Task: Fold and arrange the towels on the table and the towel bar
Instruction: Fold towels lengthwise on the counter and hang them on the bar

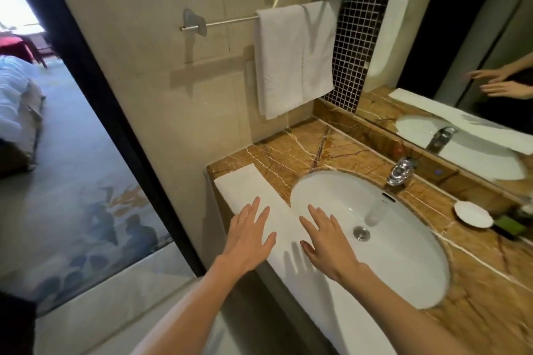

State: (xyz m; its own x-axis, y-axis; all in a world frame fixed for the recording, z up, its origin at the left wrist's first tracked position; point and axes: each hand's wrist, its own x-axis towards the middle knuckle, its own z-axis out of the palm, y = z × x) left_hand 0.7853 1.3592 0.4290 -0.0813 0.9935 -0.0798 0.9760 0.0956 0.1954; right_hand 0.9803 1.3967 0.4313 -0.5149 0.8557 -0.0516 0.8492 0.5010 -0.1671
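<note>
A long white towel lies flat along the front edge of the marble counter, folded into a narrow strip that runs past the sink. My left hand hovers over it with fingers spread. My right hand is beside it, fingers apart, over the towel's inner edge and the sink rim. Neither hand holds anything. On the wall, a chrome towel bar carries two folded white towels hanging side by side at its right end.
A white oval sink with a chrome faucet fills the counter's middle. A small white dish sits at the right. A mirror lines the back. An open doorway at the left shows carpet and a bed.
</note>
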